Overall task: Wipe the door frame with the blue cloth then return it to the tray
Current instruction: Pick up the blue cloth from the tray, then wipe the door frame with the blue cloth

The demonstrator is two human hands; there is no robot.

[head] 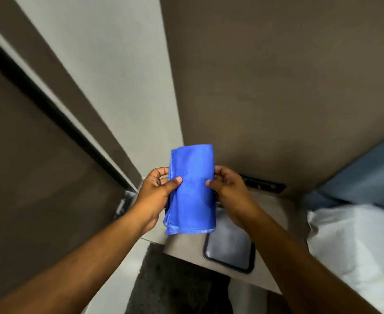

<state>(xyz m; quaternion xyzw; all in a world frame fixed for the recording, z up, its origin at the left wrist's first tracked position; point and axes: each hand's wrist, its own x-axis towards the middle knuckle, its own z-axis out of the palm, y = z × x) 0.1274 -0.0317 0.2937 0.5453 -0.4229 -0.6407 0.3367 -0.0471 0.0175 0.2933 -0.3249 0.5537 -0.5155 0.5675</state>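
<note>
We pinch the folded blue microfibre cloth (192, 189) between left hand (155, 191) and right hand (228, 189), probably squaring it above the dark rectangular tray (229, 250).

Dim indoor light, motion blur, wide-angle edge distortion

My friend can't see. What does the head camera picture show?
Two hands, left hand and right hand, hold a folded blue cloth above a dark tray on a ledge. A door frame runs diagonally on the left.
</note>
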